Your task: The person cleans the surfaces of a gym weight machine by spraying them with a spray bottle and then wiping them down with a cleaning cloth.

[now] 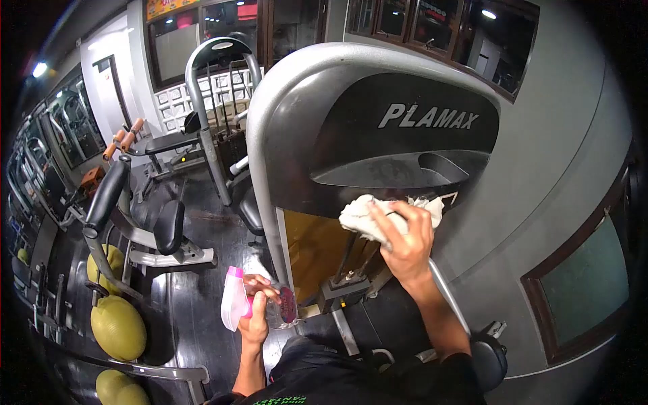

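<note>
Rag (358,217), white and crumpled, just off centre toward three o'clock, pinched by my right hand (408,253), against or before the PLAMAX weight-stack cover (364,125), can't tell which! Down at seven, my left hand (255,322) curls its fingers round the pink-and-white spray bottle (233,305); exercise ball (118,329) at eight.

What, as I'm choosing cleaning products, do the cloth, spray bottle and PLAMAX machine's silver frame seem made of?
Cloth: matte, soft fabric, perhaps cotton, judging by its crumpled folds.
Spray bottle: apparently plastic, with a see-through body and pale trigger head.
Silver frame: smooth, softly shiny; painted metal or moulded plastic, I can't tell which.
</note>
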Available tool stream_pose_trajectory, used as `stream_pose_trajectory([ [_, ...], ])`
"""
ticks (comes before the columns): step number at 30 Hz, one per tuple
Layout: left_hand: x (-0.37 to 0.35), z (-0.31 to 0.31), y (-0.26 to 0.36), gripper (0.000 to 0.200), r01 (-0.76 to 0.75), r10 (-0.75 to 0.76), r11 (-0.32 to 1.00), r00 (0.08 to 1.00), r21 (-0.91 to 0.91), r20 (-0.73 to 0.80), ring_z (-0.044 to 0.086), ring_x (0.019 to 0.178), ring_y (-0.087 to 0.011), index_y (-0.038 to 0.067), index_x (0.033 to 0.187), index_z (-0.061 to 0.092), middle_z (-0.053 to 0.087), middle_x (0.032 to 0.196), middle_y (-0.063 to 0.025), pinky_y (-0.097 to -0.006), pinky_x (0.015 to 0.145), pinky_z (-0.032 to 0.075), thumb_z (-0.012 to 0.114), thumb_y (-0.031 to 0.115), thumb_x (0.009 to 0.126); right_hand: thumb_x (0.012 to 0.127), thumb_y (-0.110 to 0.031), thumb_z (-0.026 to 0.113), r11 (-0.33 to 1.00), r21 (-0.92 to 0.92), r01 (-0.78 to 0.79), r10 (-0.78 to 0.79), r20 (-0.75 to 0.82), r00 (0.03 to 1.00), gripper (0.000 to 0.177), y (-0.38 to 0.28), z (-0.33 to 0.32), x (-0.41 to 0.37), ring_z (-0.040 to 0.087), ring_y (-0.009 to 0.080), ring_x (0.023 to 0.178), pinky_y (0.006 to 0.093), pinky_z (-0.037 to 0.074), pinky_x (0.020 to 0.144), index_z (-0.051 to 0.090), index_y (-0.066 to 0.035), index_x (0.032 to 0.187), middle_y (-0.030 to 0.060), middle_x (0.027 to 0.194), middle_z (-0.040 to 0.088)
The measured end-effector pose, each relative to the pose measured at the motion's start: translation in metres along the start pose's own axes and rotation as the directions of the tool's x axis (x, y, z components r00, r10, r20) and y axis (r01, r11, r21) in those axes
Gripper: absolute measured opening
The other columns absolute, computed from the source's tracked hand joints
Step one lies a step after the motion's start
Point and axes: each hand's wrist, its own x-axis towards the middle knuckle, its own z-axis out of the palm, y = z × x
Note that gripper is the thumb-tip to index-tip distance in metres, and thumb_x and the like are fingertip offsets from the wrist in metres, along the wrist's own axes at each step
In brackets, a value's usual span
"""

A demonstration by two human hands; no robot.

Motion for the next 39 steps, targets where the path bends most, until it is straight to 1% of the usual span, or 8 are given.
stream_pose_trajectory([
  [6,0.009,0.01,0.004,0.023,-0.02,0.019,1.0,0.999,0.012,0.039,0.058,0.072,-0.0207,0.002,0.112,0.039,0.049,0.098,-0.0166,-0.0365,0.071,0.05,0.047,0.008,0.091,0.072,-0.013,0.065,0.975,0.19,0.115,-0.064,-0.257,0.964,0.045,-0.052,0.025,0.056,0.051,0.0195,0.094,0.0325,0.044,0.077,0.063,-0.023,0.117,0.0026,0.103,0.052],
  [11,0.013,0.009,0.002,0.022,-0.029,0.029,0.999,0.999,-0.014,0.04,0.058,0.069,-0.0209,0.003,0.111,0.038,0.048,0.096,-0.0161,-0.0374,0.07,0.05,0.047,0.011,0.092,0.079,-0.025,0.057,0.969,0.074,0.235,-0.234,-0.029,0.972,0.041,-0.097,0.075,0.044,0.048,0.0192,0.098,0.032,0.041,0.081,0.06,-0.022,0.119,0.0009,0.11,0.054],
  [21,0.005,0.001,-0.007,0.023,0.054,-0.054,0.999,0.999,-0.001,0.008,0.058,0.071,-0.021,0.003,0.112,0.039,0.049,0.096,-0.0154,-0.0374,0.073,0.049,0.048,0.007,0.091,0.064,-0.001,0.07,0.968,0.09,-0.235,0.243,-0.085,0.966,0.045,-0.002,0.023,-0.076,0.049,0.0217,0.091,0.0318,0.044,0.073,0.069,-0.016,0.107,0.0034,0.101,0.052],
  [23,0.004,0.003,-0.009,0.022,0.077,-0.076,0.997,0.997,-0.023,0.023,0.057,0.071,-0.0213,0.002,0.112,0.039,0.049,0.095,-0.0153,-0.0369,0.074,0.049,0.046,0.005,0.091,0.068,0.003,0.066,0.64,0.521,-0.565,0.672,-0.023,0.74,0.046,-0.026,0.05,-0.102,0.056,0.0246,0.09,0.0332,0.045,0.082,0.062,-0.004,0.113,0.0111,0.101,0.055],
  [26,0.003,0.009,-0.008,0.023,0.064,-0.06,0.995,0.996,-0.071,0.068,0.057,0.072,-0.0216,0.002,0.11,0.039,0.049,0.096,-0.0152,-0.0367,0.074,0.049,0.048,0.007,0.09,0.082,-0.002,0.061,0.105,0.769,-0.631,0.766,0.342,0.544,0.034,-0.066,0.081,-0.105,0.057,0.0186,0.097,0.0289,0.046,0.082,0.056,0.003,0.116,0.0112,0.107,0.059],
  [29,-0.006,0.01,-0.003,0.028,0.088,-0.086,0.996,0.985,-0.002,0.149,0.057,0.073,-0.0219,0.002,0.109,0.039,0.049,0.094,-0.0147,-0.0369,0.075,0.049,0.054,0.013,0.088,0.092,-0.014,0.055,-0.641,0.551,-0.534,0.423,0.835,0.353,0.025,-0.096,0.089,-0.064,0.06,0.0127,0.093,0.0254,0.046,0.083,0.057,0.0,0.112,0.0049,0.102,0.063],
  [37,-0.006,0.017,0.019,0.026,0.088,-0.047,0.988,0.952,-0.124,0.301,0.062,0.066,-0.0243,-0.001,0.089,0.048,0.057,0.081,-0.0167,-0.0389,0.064,0.054,0.064,0.016,0.078,0.093,-0.024,0.051,-0.958,0.17,-0.23,0.019,0.84,0.541,0.033,-0.087,0.071,-0.007,0.062,0.0131,0.088,0.0283,0.051,0.079,0.056,0.0,0.115,0.0061,0.103,0.064],
  [39,-0.003,0.019,0.017,0.027,0.099,-0.056,0.987,0.948,-0.123,0.315,0.062,0.066,-0.0244,-0.001,0.089,0.048,0.057,0.081,-0.0163,-0.0391,0.064,0.054,0.064,0.017,0.078,0.089,-0.032,0.055,-0.95,0.187,-0.252,0.079,0.92,0.384,0.039,-0.056,0.055,-0.025,0.064,0.0174,0.084,0.0304,0.051,0.078,0.058,-0.002,0.112,0.0094,0.099,0.066],
])
